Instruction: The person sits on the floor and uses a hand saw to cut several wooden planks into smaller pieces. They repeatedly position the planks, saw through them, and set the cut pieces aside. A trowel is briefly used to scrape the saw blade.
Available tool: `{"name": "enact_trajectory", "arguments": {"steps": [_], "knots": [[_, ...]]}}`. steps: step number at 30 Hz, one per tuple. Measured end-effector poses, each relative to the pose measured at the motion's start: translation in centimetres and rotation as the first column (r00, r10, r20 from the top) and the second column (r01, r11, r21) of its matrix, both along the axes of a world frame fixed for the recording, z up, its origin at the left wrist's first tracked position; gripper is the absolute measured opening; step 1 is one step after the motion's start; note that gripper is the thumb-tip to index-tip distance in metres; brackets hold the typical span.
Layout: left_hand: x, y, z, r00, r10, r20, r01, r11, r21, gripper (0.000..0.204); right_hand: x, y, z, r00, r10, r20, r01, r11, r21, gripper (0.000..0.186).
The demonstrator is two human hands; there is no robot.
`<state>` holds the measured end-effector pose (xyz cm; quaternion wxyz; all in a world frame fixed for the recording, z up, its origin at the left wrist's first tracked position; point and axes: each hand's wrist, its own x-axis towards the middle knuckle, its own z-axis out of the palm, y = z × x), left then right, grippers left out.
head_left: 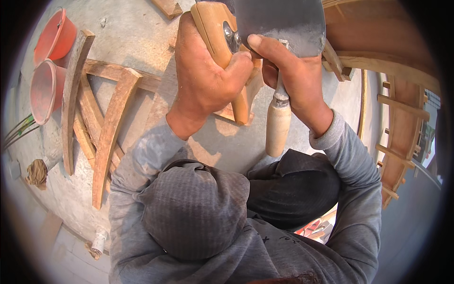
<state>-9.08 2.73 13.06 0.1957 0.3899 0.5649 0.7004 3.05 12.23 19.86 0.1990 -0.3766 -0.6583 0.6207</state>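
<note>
A handsaw is up in front of me, its wooden handle [218,38] fixed by metal bolts to a broad grey blade [286,21]. My left hand [201,80] is wrapped around that handle. In my right hand [301,75], closed, is a hand tool with a pale wooden handle [278,125] hanging downward and a metal shank running up beside the fingers. Its working end is mostly hidden, so I cannot tell its kind. My right thumb lies against the blade close to the saw handle. The blade's far end is cut off by the picture's top.
Several wooden boards [112,135] lie crossed on the concrete floor at the left. Beyond them stand two red buckets [56,35]. Wooden formwork [378,38] runs along the right side, with a slatted wooden panel [402,128] behind. My bent knees [196,208] are below my hands.
</note>
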Motion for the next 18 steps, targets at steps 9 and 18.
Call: {"name": "enact_trajectory", "arguments": {"steps": [9,18], "knots": [[-1.9,-0.1,1.9,0.929,-0.231,0.289,0.199,0.971,0.135,0.045,-0.5,0.9,2.0,0.984,0.168,-0.063,-0.153,0.968,0.197,0.015],[-2.8,-2.2,3.1,0.895,-0.249,0.371,0.256,0.966,0.032,0.042,1.1,3.0,3.8,0.884,0.464,0.060,-0.347,0.563,0.750,0.021]]}}
